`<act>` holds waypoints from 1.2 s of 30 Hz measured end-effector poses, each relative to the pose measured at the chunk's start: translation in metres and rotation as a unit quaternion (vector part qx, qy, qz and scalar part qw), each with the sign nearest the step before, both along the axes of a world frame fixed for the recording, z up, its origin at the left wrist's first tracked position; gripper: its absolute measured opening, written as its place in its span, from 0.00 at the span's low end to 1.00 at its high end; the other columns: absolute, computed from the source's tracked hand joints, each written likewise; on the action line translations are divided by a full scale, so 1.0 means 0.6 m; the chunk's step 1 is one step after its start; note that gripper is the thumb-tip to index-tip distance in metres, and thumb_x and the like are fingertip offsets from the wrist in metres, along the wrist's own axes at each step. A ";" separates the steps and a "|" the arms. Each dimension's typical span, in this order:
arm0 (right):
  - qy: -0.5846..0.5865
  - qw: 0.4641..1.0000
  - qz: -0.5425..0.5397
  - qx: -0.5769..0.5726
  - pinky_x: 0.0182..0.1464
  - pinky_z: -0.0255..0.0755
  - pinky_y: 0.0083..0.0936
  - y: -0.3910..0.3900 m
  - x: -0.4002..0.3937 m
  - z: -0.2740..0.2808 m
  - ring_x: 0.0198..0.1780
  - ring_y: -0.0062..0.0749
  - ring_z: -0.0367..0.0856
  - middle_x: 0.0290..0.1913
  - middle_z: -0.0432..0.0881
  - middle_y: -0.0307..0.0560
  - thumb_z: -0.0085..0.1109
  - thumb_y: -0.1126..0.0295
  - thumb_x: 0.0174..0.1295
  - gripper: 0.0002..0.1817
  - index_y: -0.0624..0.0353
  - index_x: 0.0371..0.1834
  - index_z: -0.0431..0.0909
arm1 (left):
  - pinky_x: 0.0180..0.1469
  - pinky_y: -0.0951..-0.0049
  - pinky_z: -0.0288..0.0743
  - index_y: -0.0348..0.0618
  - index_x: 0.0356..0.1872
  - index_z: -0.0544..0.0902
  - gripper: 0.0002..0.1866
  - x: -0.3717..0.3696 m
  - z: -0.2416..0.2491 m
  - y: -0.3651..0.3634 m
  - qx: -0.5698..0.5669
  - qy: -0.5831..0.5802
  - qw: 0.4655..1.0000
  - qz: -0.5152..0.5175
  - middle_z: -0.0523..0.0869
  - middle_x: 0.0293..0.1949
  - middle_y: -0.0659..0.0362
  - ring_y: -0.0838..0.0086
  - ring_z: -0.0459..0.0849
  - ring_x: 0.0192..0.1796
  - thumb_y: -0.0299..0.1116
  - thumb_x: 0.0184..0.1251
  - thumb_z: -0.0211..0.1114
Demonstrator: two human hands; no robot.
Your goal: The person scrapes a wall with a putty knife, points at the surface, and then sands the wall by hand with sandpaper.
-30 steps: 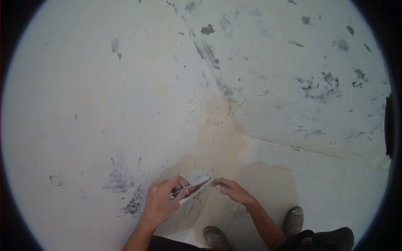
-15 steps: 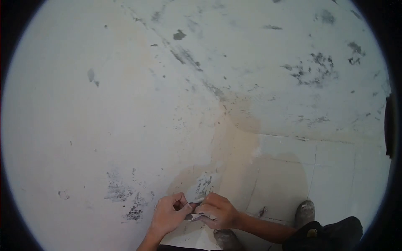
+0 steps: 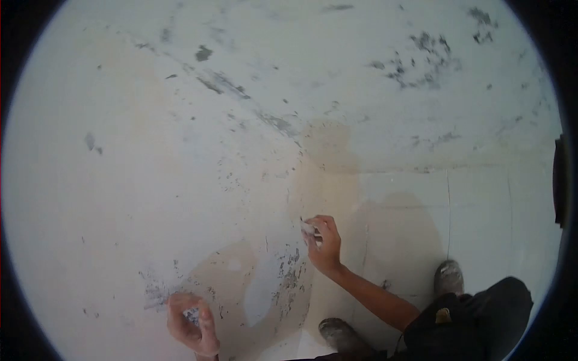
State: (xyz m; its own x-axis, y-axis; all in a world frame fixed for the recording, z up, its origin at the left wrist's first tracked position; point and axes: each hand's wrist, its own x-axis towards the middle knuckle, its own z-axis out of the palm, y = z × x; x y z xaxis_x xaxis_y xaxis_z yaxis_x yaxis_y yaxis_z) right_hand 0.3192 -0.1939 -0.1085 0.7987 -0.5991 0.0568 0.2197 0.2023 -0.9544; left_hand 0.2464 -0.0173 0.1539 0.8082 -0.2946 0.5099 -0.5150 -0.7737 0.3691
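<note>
My right hand [image 3: 324, 243] is raised near the corner of the wall, closed on a small whitish folded sheet [image 3: 309, 230] with a dark edge. My left hand [image 3: 192, 323] is at the lower left, in front of the dark-smudged wall [image 3: 132, 198]. Its fingers curve round toward the thumb with a gap between them, and nothing shows in it. The two hands are well apart.
Dark scuffs and patches mark the pale walls. A tiled floor [image 3: 415, 234] lies at the lower right, with two dusty shoes [image 3: 448, 278] on it. Dark clothing shows at the bottom right, and a dark object [image 3: 559, 180] at the right edge.
My hands have separated. My right hand has moved up with the sheet, while my left hand has let go of it and moved left and down. The view has shifted slightly.
</note>
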 end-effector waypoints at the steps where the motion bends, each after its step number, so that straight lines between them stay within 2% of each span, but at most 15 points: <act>1: -0.001 1.000 -0.018 0.000 0.50 0.86 0.25 0.012 0.018 -0.011 0.50 0.36 0.89 0.53 0.86 0.54 0.61 0.86 0.63 0.15 0.63 0.53 0.82 | 0.47 0.70 0.64 0.36 0.37 0.77 0.19 0.000 0.000 0.005 -0.003 -0.063 0.998 -0.001 0.76 0.34 0.58 0.71 0.72 0.41 0.46 0.68 0.66; 5: -0.039 0.993 -0.109 0.010 0.47 0.86 0.26 0.065 0.081 0.008 0.50 0.32 0.86 0.52 0.85 0.49 0.60 0.84 0.67 0.14 0.62 0.54 0.83 | 0.53 0.63 0.62 0.39 0.34 0.76 0.17 0.022 -0.015 0.013 0.078 -0.126 0.989 -0.027 0.76 0.32 0.56 0.66 0.72 0.41 0.45 0.68 0.64; 9: -0.146 0.973 -0.161 -0.078 0.50 0.83 0.27 0.089 0.129 0.103 0.51 0.40 0.84 0.52 0.87 0.50 0.63 0.86 0.58 0.18 0.59 0.51 0.86 | 0.57 0.61 0.60 0.42 0.34 0.77 0.14 0.036 -0.021 0.016 0.201 -0.119 0.972 -0.027 0.78 0.32 0.58 0.64 0.74 0.40 0.43 0.66 0.64; 12: -0.203 0.971 -0.115 -0.058 0.56 0.82 0.32 0.096 0.133 0.162 0.53 0.46 0.85 0.52 0.88 0.53 0.60 0.87 0.56 0.19 0.60 0.49 0.87 | 0.61 0.61 0.56 0.45 0.33 0.79 0.12 0.043 -0.032 0.009 0.279 -0.159 0.947 -0.001 0.80 0.31 0.61 0.64 0.75 0.41 0.43 0.64 0.63; 15: -0.241 0.962 -0.123 -0.041 0.61 0.81 0.35 0.108 0.138 0.150 0.58 0.47 0.86 0.52 0.89 0.53 0.59 0.87 0.57 0.17 0.64 0.48 0.86 | 0.61 0.61 0.56 0.47 0.32 0.80 0.12 0.049 -0.035 0.006 0.322 -0.173 0.930 0.048 0.82 0.32 0.62 0.66 0.75 0.41 0.44 0.64 0.63; 17: -0.257 0.955 -0.106 -0.100 0.66 0.78 0.35 0.105 0.145 0.070 0.62 0.46 0.86 0.54 0.89 0.53 0.57 0.88 0.58 0.16 0.67 0.48 0.85 | 0.61 0.61 0.55 0.47 0.31 0.81 0.12 0.051 -0.036 0.014 0.322 -0.158 0.932 0.054 0.82 0.32 0.63 0.66 0.76 0.41 0.44 0.64 0.62; 20: -0.142 0.984 -0.109 -0.003 0.67 0.77 0.34 0.109 0.156 -0.015 0.63 0.43 0.85 0.55 0.89 0.54 0.54 0.88 0.60 0.15 0.68 0.47 0.85 | 0.61 0.61 0.55 0.48 0.32 0.81 0.12 0.050 -0.034 0.004 0.336 -0.156 0.927 0.063 0.82 0.32 0.63 0.67 0.75 0.41 0.44 0.66 0.62; 22: 0.035 0.974 -0.144 0.171 0.66 0.77 0.32 0.104 0.169 -0.014 0.64 0.42 0.85 0.55 0.89 0.54 0.50 0.89 0.61 0.16 0.68 0.47 0.85 | 0.60 0.61 0.55 0.48 0.31 0.81 0.12 0.047 -0.031 -0.004 0.320 -0.158 0.932 0.063 0.81 0.31 0.63 0.67 0.75 0.41 0.44 0.67 0.62; 24: 0.021 0.980 -0.149 0.131 0.65 0.76 0.30 0.110 0.169 0.076 0.64 0.42 0.85 0.55 0.89 0.53 0.51 0.88 0.62 0.16 0.66 0.48 0.86 | 0.60 0.61 0.55 0.48 0.31 0.80 0.13 0.043 -0.030 -0.004 0.310 -0.146 0.938 0.057 0.81 0.31 0.63 0.67 0.74 0.41 0.45 0.68 0.62; 25: -0.070 0.973 -0.173 0.133 0.55 0.81 0.26 0.131 0.179 0.107 0.59 0.32 0.87 0.55 0.89 0.47 0.54 0.86 0.61 0.19 0.56 0.51 0.85 | 0.59 0.61 0.55 0.48 0.30 0.79 0.13 0.041 -0.027 0.000 0.283 -0.138 0.948 0.051 0.80 0.30 0.63 0.67 0.73 0.41 0.45 0.68 0.62; 26: -0.097 0.983 -0.125 0.091 0.68 0.73 0.31 0.127 0.166 0.145 0.67 0.41 0.82 0.56 0.89 0.50 0.49 0.90 0.59 0.21 0.63 0.50 0.86 | 0.58 0.61 0.55 0.48 0.29 0.78 0.14 0.043 -0.025 0.000 0.253 -0.132 0.958 0.044 0.80 0.30 0.63 0.67 0.72 0.40 0.46 0.69 0.62; 29: -0.220 0.974 -0.052 0.034 0.68 0.72 0.28 0.106 0.171 0.090 0.68 0.37 0.81 0.57 0.89 0.49 0.46 0.91 0.58 0.22 0.64 0.49 0.86 | 0.57 0.63 0.54 0.53 0.28 0.80 0.10 0.049 -0.031 0.007 0.229 -0.155 0.959 0.054 0.79 0.27 0.66 0.68 0.75 0.38 0.44 0.63 0.63; 32: -0.024 0.982 -0.128 0.136 0.61 0.76 0.22 0.078 0.188 0.005 0.58 0.28 0.86 0.55 0.90 0.49 0.47 0.89 0.63 0.17 0.66 0.48 0.85 | 0.56 0.62 0.54 0.47 0.28 0.77 0.16 0.053 -0.033 -0.001 0.281 -0.178 0.942 0.039 0.78 0.28 0.63 0.67 0.71 0.38 0.47 0.69 0.63; 35: 0.086 0.964 -0.114 0.225 0.59 0.76 0.23 0.082 0.185 0.076 0.57 0.28 0.86 0.55 0.90 0.48 0.50 0.88 0.65 0.16 0.65 0.51 0.84 | 0.56 0.62 0.54 0.47 0.27 0.76 0.17 0.058 -0.038 -0.004 0.297 -0.188 0.934 0.063 0.78 0.27 0.63 0.68 0.71 0.38 0.47 0.68 0.63; 36: 0.052 0.979 -0.115 0.162 0.60 0.76 0.22 0.105 0.187 0.088 0.57 0.26 0.86 0.56 0.90 0.47 0.51 0.88 0.65 0.19 0.63 0.53 0.85 | 0.56 0.62 0.54 0.47 0.27 0.76 0.17 0.055 -0.040 0.000 0.301 -0.182 0.934 0.062 0.78 0.27 0.63 0.68 0.71 0.38 0.47 0.68 0.63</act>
